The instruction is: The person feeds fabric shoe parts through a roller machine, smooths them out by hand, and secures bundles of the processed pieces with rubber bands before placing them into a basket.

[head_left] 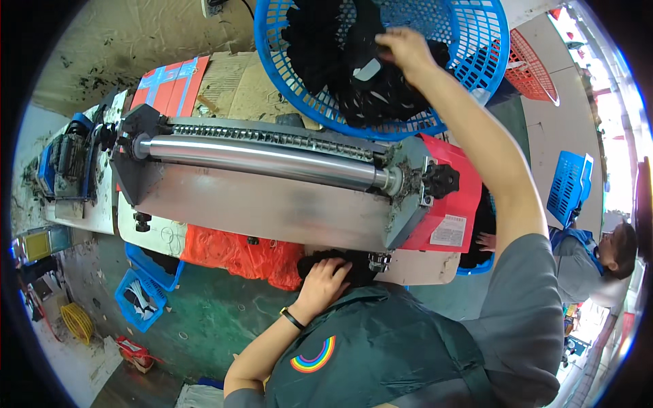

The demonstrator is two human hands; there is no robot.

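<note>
My right hand (407,53) reaches over the machine into a large blue plastic basket (500,47). Its thumb and fingers are pinched on a black fabric piece (364,34) above a heap of black pieces (316,47). Just below that hand, a pale grey patch (367,70) shows on the fabric. My left hand (325,282) lies at the near table edge with its fingers curled over black cloth (360,266); the cloth's underside is hidden. Between the hands stands a roller machine with a shiny metal roller (265,161) and a sloping metal plate (272,204).
A black knob (441,180) sticks out at the machine's right end, and a motor (71,163) sits at its left. Red plastic sheeting (235,255) hangs over the near edge. Small blue baskets (139,299) stand lower left. Another person (588,262) is at the right.
</note>
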